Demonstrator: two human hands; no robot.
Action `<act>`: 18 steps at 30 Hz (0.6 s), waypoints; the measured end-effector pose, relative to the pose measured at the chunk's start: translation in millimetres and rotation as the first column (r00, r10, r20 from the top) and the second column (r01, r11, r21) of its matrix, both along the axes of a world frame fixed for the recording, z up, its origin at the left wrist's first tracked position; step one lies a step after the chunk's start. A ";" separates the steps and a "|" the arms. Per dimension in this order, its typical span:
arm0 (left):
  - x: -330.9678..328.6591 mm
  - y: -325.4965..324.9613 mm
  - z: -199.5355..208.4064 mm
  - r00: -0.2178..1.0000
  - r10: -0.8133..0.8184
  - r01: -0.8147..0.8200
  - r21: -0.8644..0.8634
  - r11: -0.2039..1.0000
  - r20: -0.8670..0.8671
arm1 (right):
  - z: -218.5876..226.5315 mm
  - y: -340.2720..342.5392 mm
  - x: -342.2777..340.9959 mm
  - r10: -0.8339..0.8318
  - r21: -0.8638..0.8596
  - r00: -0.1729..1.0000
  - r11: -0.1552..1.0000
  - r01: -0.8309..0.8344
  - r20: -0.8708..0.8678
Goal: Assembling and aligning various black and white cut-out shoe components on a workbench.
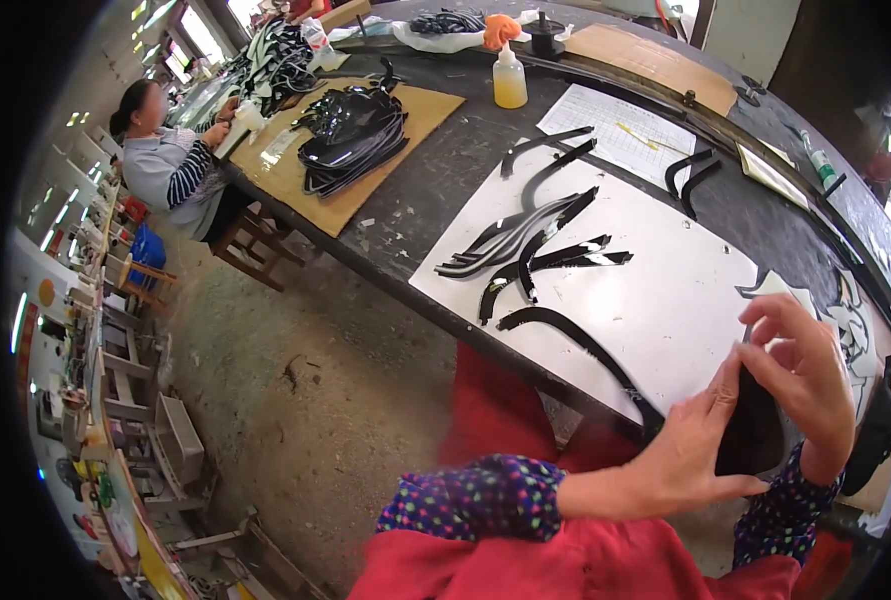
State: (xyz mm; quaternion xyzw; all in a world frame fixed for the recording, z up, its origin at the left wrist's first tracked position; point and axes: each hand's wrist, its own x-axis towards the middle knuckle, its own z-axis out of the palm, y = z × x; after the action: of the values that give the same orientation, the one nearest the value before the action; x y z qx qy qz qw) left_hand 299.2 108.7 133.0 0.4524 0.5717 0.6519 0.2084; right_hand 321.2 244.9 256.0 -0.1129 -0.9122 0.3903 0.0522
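A dark, flat, flexible piece [755, 435] is between my two hands at the right front edge of the table. My left hand [670, 465] presses its fingertips together at the piece's upper edge, thumb stretched below. My right hand [805, 375] pinches the same edge with thumb and fingers bent. From near my left wrist, a long black curved strip [575, 335] runs out over the white board [655, 290]; whether it joins the dark piece is hidden. Several more black curved strips [525, 235] lie bunched on the board, some with small white patches.
Beyond the board are a gridded paper sheet [620, 130], two short black strips [700, 180] and a bottle of yellow liquid [510, 80]. Glossy black pieces [350, 140] lie on cardboard [435, 105]. White-edged cut pieces [850, 320] are right of my hand. A co-worker [175, 165] sits at left.
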 end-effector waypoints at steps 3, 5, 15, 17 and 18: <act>-6.2 -19.3 38.7 0.990 0.112 -0.118 0.075 0.990 0.081 | 12.2 -11.4 -17.1 -0.032 -0.283 0.986 0.959 -0.016 -0.163; -44.6 -54.2 67.4 0.975 0.018 -0.025 0.026 0.999 0.223 | 1.8 -9.0 -28.3 -0.100 -0.539 0.948 0.838 -0.083 -0.302; -385.6 -185.7 202.3 0.961 0.228 -0.264 0.275 0.924 0.157 | -100.6 46.5 -7.9 -0.465 -0.716 0.857 0.675 0.180 -0.222; -427.7 -183.1 224.7 0.742 0.471 -0.489 0.096 0.867 -0.477 | -116.2 57.0 1.9 -0.540 -0.703 0.824 0.654 0.282 -0.172; -458.6 -178.6 234.0 0.480 0.446 -0.596 0.092 0.798 -0.755 | -124.6 66.5 14.3 -0.584 -0.701 0.798 0.631 0.332 -0.149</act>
State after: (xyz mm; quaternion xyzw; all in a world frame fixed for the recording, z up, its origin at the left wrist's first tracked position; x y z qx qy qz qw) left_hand -159.4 -69.9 367.0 0.4604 0.7717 0.3838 -0.2126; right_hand 335.5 311.3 131.4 -0.2820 -0.6340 0.6647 0.2768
